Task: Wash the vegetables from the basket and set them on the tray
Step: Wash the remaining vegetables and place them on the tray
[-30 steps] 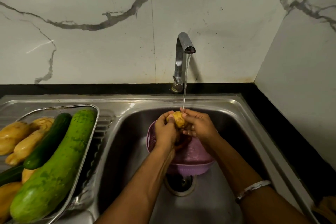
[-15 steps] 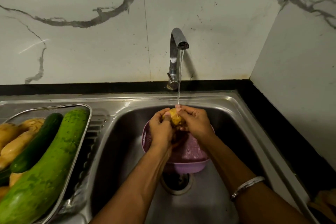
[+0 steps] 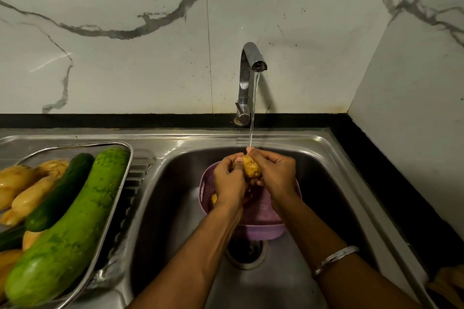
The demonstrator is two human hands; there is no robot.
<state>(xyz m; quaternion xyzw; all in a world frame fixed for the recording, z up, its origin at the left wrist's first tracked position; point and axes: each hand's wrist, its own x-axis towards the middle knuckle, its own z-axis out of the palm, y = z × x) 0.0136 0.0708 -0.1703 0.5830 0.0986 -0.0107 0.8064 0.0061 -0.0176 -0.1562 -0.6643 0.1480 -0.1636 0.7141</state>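
Note:
A small yellow-brown potato [image 3: 251,169] is under the running tap water, above the sink. My left hand [image 3: 229,183] grips it from the left and my right hand [image 3: 277,178] grips it from the right. Below them stands a purple plastic basket [image 3: 261,229] in the sink bowl; a bit of yellow vegetable [image 3: 214,198] shows inside it, the rest hidden by my hands. On the drainboard at left lies a steel tray [image 3: 120,184] holding a big light-green gourd [image 3: 67,228], a dark cucumber [image 3: 60,193] and several yellow potatoes [image 3: 22,188].
The chrome tap [image 3: 247,78] runs a thin stream at the sink's back. The drain [image 3: 247,249] lies just in front of the basket. A black counter edge [image 3: 391,183] and marble walls close in the right and back. A silver bangle [image 3: 334,257] is on my right wrist.
Both hands keep turning the potato under the stream; it now stands more upright between them. The view has shifted slightly.

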